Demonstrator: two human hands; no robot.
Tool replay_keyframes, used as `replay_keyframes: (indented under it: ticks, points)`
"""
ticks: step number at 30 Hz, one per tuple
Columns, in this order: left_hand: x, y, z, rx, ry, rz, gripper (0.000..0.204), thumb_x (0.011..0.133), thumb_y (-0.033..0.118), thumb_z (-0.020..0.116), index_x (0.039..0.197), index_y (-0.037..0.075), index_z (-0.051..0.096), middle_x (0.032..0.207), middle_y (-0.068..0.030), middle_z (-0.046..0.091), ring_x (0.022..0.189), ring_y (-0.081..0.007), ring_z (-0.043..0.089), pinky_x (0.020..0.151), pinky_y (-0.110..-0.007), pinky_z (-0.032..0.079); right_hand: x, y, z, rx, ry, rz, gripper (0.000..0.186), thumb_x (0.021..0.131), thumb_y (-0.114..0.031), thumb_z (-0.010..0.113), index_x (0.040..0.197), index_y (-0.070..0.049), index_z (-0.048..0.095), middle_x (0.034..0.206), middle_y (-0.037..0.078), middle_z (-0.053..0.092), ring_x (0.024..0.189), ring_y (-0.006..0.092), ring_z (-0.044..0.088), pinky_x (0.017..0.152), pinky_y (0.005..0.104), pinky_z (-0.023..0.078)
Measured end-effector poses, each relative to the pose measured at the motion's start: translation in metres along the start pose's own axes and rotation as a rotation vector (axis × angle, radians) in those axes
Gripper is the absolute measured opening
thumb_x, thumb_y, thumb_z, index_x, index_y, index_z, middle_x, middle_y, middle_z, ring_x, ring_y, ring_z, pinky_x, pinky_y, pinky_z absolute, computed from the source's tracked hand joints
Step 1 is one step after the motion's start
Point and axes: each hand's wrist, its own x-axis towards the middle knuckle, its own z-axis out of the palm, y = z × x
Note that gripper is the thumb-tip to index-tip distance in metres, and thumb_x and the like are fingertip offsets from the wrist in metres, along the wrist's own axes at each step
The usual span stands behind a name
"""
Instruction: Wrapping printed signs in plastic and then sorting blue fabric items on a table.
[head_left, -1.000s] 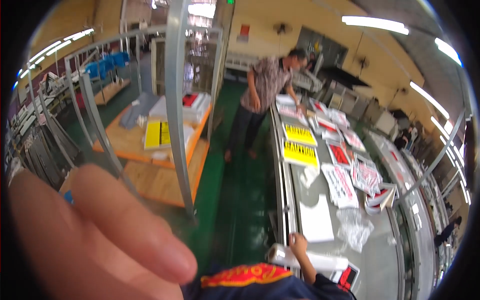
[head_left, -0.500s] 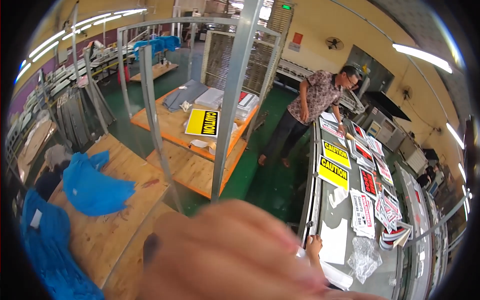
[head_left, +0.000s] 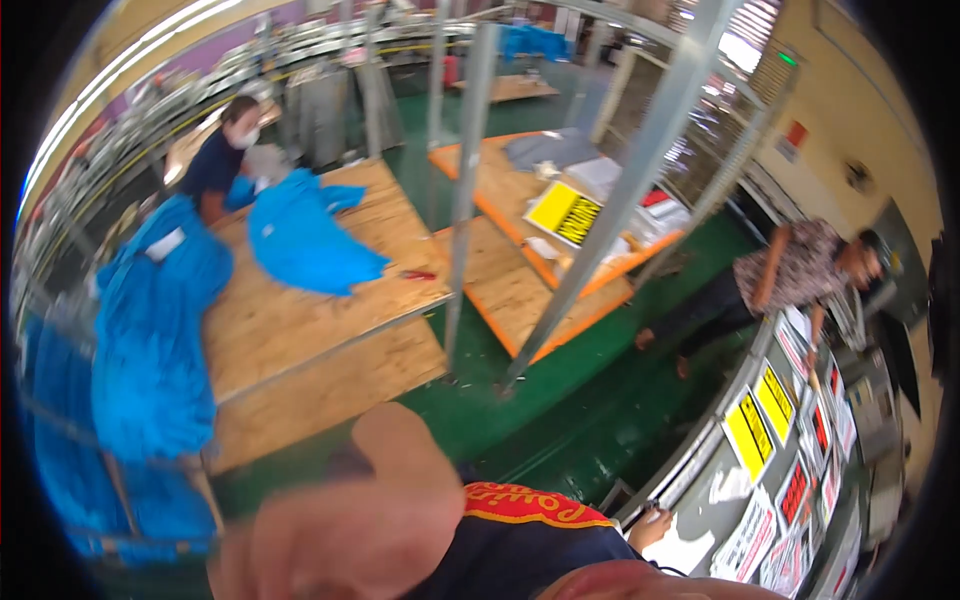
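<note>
A large blurred hand, my left hand [head_left: 345,510], is close to the camera at the lower middle, thumb raised; its other fingers are smeared, and I cannot tell what, if anything, it holds. Behind it shows dark cloth with a red, yellow-edged band [head_left: 530,505]. At the lower right my right hand [head_left: 655,522] is small and partly seen, its fingers curled at the near edge of a long grey table [head_left: 680,480]; what they grip is unclear. Yellow-and-black signs [head_left: 748,430], white and red sheets [head_left: 740,540] and crumpled white scraps [head_left: 730,485] lie on that table.
Plywood tables [head_left: 300,330] at left bear blue fabric [head_left: 150,320]; a person in dark top [head_left: 205,180] is beside them. Metal posts [head_left: 560,310] frame an orange-edged platform [head_left: 480,150] with signs. A person in patterned shirt [head_left: 765,270] bends over the long table's far end.
The view has swung left, bringing the plywood tables, blue fabric and second person in. My left hand moved from the left toward the lower middle. The patterned-shirt person still bends over the table.
</note>
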Motion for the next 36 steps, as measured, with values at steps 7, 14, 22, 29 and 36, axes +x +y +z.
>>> replay_keyframes:
  ticks: [7, 14, 22, 29, 36]
  points:
    - [-0.048, -0.088, -0.002, -0.294, -0.371, -0.739, 0.073, 0.093, 0.062, 0.014, 0.099, 0.004, 0.059, 0.097, -0.0271, 0.056, 0.091, -0.0323, 0.055, 0.084, -0.039, 0.045, 0.012, -0.017, 0.000, 0.037, 0.005, -0.430, 0.015, 0.088, -0.018, 0.050, 0.098, -0.008, 0.053, 0.104, 0.011, 0.052, 0.103, 0.0325, 0.049, 0.077, 0.0474, 0.041]
    - [-0.102, -0.088, 0.072, -0.310, -0.126, -1.045, 0.079, 0.095, 0.057, 0.008, 0.097, -0.007, 0.055, 0.093, -0.0151, 0.058, 0.093, -0.0275, 0.053, 0.090, -0.033, 0.041, 0.046, 0.032, 0.048, 0.021, -0.303, -0.661, 0.017, 0.087, -0.017, 0.050, 0.100, -0.007, 0.054, 0.104, 0.012, 0.054, 0.102, 0.0330, 0.051, 0.077, 0.0467, 0.042]
    - [-0.189, -0.080, 0.057, -0.417, -0.410, -1.480, 0.044, 0.095, 0.032, 0.029, 0.090, -0.001, 0.056, 0.089, -0.0112, 0.060, 0.085, -0.0241, 0.054, 0.080, -0.035, 0.042, 0.079, 0.037, 0.083, -0.054, -0.585, -0.809, 0.019, 0.086, -0.017, 0.050, 0.102, -0.007, 0.054, 0.104, 0.013, 0.055, 0.101, 0.0334, 0.052, 0.078, 0.0458, 0.042]
    - [-0.259, 0.079, -0.073, 0.565, -1.148, -1.689, 0.039, 0.090, 0.035, 0.051, 0.112, 0.003, 0.056, 0.102, -0.0148, 0.060, 0.091, -0.0315, 0.058, 0.075, -0.042, 0.045, 0.094, 0.010, 0.108, -0.127, -0.743, -0.885, 0.021, 0.086, -0.016, 0.051, 0.104, -0.006, 0.055, 0.103, 0.014, 0.057, 0.100, 0.0339, 0.053, 0.078, 0.0450, 0.043]
    - [-0.245, 0.340, -0.133, 1.232, -1.241, -2.682, 0.052, 0.087, 0.054, 0.045, 0.113, 0.010, 0.058, 0.104, -0.0159, 0.063, 0.096, -0.0346, 0.061, 0.085, -0.049, 0.043, 0.085, -0.063, 0.131, -0.178, -0.869, -0.960, 0.023, 0.086, -0.016, 0.051, 0.106, -0.006, 0.055, 0.103, 0.015, 0.058, 0.099, 0.0343, 0.055, 0.078, 0.0443, 0.044]
